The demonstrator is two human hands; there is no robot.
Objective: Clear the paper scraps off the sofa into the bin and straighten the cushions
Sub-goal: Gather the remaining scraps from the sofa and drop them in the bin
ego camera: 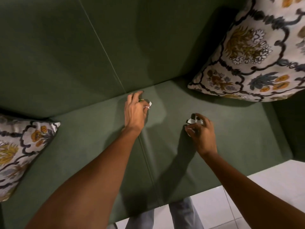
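Observation:
I look down on a dark green sofa. My left hand reaches to the back of the seat near the crease, its fingers closed on a small white paper scrap with a bit of green showing. My right hand hovers over the right seat cushion, closed around crumpled white paper scraps. One floral cushion leans tilted against the backrest at the right. A second floral cushion lies at the left edge of the seat. No bin is in view.
The sofa's seat seam runs between my arms. White tiled floor shows at the lower right, past the seat's front edge. My legs in grey trousers stand against the sofa front.

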